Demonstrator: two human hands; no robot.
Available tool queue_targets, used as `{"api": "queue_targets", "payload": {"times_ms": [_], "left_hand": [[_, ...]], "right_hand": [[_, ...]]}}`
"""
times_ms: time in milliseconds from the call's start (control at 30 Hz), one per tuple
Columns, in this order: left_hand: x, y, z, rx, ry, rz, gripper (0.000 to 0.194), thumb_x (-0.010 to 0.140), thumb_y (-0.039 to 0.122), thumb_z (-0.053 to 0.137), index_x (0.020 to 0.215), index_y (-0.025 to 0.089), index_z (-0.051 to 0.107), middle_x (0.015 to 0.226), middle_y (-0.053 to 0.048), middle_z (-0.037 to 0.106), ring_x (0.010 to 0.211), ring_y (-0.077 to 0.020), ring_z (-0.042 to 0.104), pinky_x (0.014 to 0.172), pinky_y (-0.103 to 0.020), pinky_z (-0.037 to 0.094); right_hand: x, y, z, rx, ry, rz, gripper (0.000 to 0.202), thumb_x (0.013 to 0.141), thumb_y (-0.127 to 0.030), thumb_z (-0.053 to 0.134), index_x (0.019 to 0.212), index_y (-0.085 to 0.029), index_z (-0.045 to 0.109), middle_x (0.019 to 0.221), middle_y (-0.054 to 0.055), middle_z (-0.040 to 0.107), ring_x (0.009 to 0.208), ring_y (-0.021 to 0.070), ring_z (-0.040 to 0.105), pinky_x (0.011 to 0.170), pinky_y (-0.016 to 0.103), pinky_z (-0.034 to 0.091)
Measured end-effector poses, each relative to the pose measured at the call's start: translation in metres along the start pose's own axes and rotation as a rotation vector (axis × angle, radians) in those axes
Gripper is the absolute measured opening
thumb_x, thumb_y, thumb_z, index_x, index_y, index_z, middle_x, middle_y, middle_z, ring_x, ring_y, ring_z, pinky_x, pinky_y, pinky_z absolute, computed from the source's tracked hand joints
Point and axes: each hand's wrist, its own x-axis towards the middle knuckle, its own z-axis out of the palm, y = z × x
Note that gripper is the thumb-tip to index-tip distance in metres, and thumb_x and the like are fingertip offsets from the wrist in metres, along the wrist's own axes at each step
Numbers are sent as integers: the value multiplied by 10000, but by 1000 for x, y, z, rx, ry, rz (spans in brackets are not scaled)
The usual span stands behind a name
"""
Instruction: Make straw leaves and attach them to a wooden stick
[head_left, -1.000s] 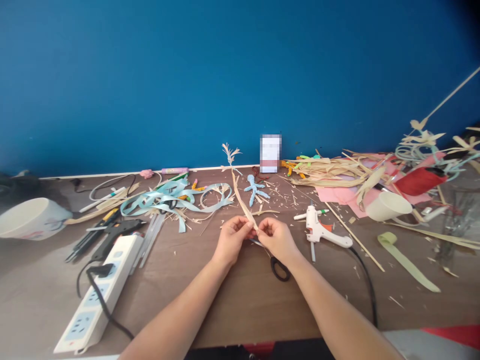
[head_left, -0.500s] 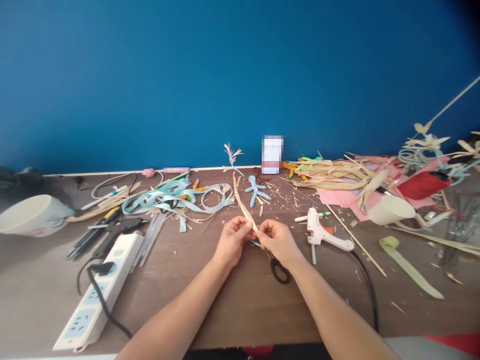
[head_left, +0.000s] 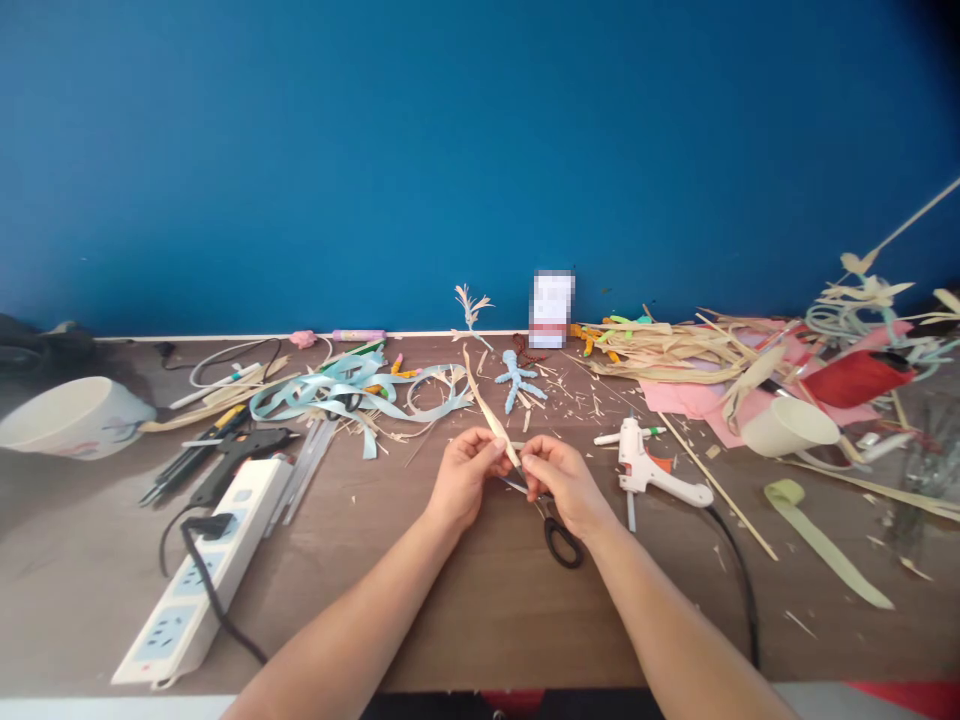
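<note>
A pale dried leaf strip (head_left: 487,410) slants up and away from between my hands at the centre. My left hand (head_left: 469,475) pinches it near its lower end. Close beside it on the right, my right hand (head_left: 561,480) has its fingers curled at the strip's lower tip; what they grip there is too small to make out. Scissors with black handles (head_left: 562,543) lie partly under my right hand, their blades mostly hidden. Just beyond my hands lies a blue wrapped figure (head_left: 517,380), with a small dried sprig (head_left: 472,308) behind it.
On the left are a power strip (head_left: 199,580), a black glue gun (head_left: 236,465), blue ribbon (head_left: 337,385) and a white bowl (head_left: 75,415). To the right lie a white glue gun (head_left: 649,470), a green ribbon (head_left: 832,550), a white cup (head_left: 791,427) and dried strips (head_left: 660,350).
The fingers of my right hand have shifted slightly away from my left hand, down along the strip. The whole view has shifted slightly.
</note>
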Motion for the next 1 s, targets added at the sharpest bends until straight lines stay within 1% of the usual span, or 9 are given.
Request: {"api": "queue_targets", "payload": {"times_ms": [67,133,233,300,367,500,767,900,1000], "left_hand": [[-2,-1,2,62,6,37,176,638,263,646,685,127,542,582,8,571,499,-70,510,511,-188,411],[-3,-1,4,121,21,69,168,632,257,648,667,126,548,566,15,557,492,-66,494,516,-189,411],[-2,-1,4,137,10,38,154,629,236,642,696,114,576,575,6,561,474,-62,481,500,-188,405],[-1,-1,2,89,-5,-12,152,628,220,639,717,107,591,596,-5,575,469,-60,485,491,-186,403],[1,0,0,21,-4,-56,134,619,208,642,687,106,590,577,-1,568,459,-56,483,484,-182,401],[3,1,-2,-90,54,-104,131,600,208,651,633,109,572,488,29,509,424,-45,453,459,-172,394],[8,4,-3,-159,193,-28,148,575,202,636,579,123,511,467,50,449,427,-35,410,444,-158,373],[8,8,-5,-162,216,-20,145,582,217,616,591,131,500,479,53,440,431,-35,404,439,-155,368],[9,9,-6,-157,252,-7,149,583,231,609,602,134,497,488,53,432,431,-36,398,422,-151,358]], "right_hand": [[0,0,2,-131,24,-33,175,680,-320,568,629,-169,495,515,-43,481,405,66,412,394,187,340],[0,1,3,-265,46,-78,195,681,-320,569,587,-168,489,503,-36,472,411,69,408,388,186,323],[0,4,2,-370,44,-125,183,691,-291,545,568,-174,478,491,-34,458,427,79,414,403,192,333],[0,5,1,-396,23,-131,158,690,-266,532,575,-178,469,504,-33,461,438,84,421,419,197,345],[0,5,0,-416,-9,-131,137,687,-244,520,581,-181,461,511,-36,460,446,87,423,434,202,348],[-1,2,0,-453,-51,-149,120,668,-212,514,572,-182,448,510,-45,440,461,86,404,455,202,331],[-4,0,3,-541,-61,-174,119,638,-165,502,544,-183,432,485,-54,408,457,82,367,439,191,297],[-5,2,2,-599,-38,-196,111,626,-146,492,541,-184,431,491,-53,399,468,85,364,442,192,293],[-5,2,1,-604,-66,-190,120,626,-146,487,538,-187,416,483,-56,388,462,84,359,435,190,286]]}}
